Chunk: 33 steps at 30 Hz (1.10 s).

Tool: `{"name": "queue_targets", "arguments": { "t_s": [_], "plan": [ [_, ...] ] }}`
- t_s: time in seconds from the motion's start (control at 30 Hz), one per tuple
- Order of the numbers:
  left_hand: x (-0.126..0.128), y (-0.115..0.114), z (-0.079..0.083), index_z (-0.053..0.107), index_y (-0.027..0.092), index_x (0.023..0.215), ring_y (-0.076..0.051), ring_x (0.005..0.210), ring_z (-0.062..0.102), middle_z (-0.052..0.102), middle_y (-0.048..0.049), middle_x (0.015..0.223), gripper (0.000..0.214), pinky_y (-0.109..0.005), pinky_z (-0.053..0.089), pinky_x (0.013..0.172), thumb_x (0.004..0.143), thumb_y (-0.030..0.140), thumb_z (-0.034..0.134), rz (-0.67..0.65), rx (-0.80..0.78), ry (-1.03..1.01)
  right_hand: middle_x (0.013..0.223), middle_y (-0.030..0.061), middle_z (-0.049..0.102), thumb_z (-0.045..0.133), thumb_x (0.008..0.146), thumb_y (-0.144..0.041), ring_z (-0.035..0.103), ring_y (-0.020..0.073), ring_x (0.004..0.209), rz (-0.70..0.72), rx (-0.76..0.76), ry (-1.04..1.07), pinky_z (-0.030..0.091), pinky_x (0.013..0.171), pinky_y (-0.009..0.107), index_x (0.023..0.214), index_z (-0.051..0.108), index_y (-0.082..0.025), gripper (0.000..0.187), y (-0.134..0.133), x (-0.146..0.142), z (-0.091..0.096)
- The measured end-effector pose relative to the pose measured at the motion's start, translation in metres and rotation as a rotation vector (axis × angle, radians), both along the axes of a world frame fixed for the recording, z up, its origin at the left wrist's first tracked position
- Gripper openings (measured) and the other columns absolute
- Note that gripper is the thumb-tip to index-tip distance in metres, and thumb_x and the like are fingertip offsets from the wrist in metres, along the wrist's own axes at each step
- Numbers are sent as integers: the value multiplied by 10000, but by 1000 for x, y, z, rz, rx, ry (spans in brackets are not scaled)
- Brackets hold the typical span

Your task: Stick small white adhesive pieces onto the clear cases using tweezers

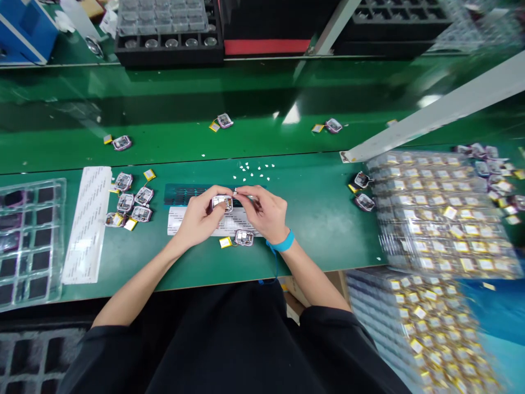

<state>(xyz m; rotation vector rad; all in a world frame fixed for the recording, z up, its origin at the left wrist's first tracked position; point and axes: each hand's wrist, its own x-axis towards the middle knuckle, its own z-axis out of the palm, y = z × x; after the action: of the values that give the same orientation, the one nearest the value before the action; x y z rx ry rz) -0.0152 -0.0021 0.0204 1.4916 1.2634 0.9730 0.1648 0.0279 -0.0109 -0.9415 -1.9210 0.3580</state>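
"Pinched between my left thumb and fingers is an open case; the left hand holds it over the far edge of the printed white strip."

"And your right hand?"

"Its thumb and forefinger come together at the case's right edge, above that same strip. Something tiny and white shows at the tips, but it is too small for me to tell whether I am gripping it. I wear a blue band on that wrist."

"What lies nearest the strip?"

"Just beyond it, a green slotted plate, partly behind my left hand. Past that plate, little white bits are scattered on the bench. On my side of the strip, at its near edge, sits a second case with a yellow-edged flat piece beside it."

"And off to the sides?"

"Left of the strip I have a cluster of open cases, then a long white sheet. Well to its right are two more cases, next to stacked clear trays."
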Motion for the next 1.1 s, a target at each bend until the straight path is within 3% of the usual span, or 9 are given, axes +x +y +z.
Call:
{"name": "queue_targets", "arguments": {
  "t_s": [0.17,0.33,0.43,0.53,0.63,0.77,0.9,1.1],
  "plan": [
    [2,0,3,644,195,1043,-91,333,435,454,114,445,223,-209,372,390,878,176,497,-1,-113,-148,929,7,791,529,1040,-198,722,109,732,-6,75,-187,568,635,217,1113,701,-225,189,-1,6,-8],
    [3,1,0,639,199,979,-88,358,473,491,97,466,191,-208,383,400,856,157,500,14,-96,-69,967,35,796,480,1021,-136,740,134,758,-29,132,-382,566,580,236,1176,690,-192,267,4,12,-11],
    [3,2,-3,600,210,1018,-93,354,478,507,100,474,209,-208,370,383,843,140,510,58,-138,-61,1140,91,777,424,1032,-111,762,171,921,-104,43,-370,607,641,266,1261,660,-164,333,10,14,-6],
    [4,1,-7,535,232,1040,-96,334,459,499,114,472,217,-210,371,370,851,128,515,92,-176,-98,1331,78,709,456,1046,-135,732,179,1110,9,36,-360,629,695,257,1337,629,-199,344,13,17,0],
    [5,1,-9,496,248,1021,-93,327,443,485,121,477,199,-215,381,375,867,123,510,84,-175,-122,1283,42,738,501,1031,-129,759,158,1024,94,116,-382,622,665,230,1262,682,-209,304,12,19,0],
    [5,0,-8,468,252,1016,-103,333,433,476,121,477,179,-227,379,378,877,144,500,70,-192,-121,1202,33,769,439,989,-34,769,147,921,126,128,-461,614,657,233,1238,705,-215,407,9,21,-5],
    [6,-2,-9,466,246,1031,-111,365,436,467,118,488,167,-240,363,416,889,164,498,69,-111,-7,1197,64,763,425,999,-46,752,170,1003,186,93,-497,610,693,237,1271,686,-191,404,6,20,-5],
    [6,-6,-11,448,234,997,-129,446,536,567,71,582,61,-252,348,456,960,261,489,60,100,226,1146,105,771,433,1033,-79,752,167,847,144,92,-654,563,605,244,1244,670,-146,325,-2,12,4]
  ]
}}
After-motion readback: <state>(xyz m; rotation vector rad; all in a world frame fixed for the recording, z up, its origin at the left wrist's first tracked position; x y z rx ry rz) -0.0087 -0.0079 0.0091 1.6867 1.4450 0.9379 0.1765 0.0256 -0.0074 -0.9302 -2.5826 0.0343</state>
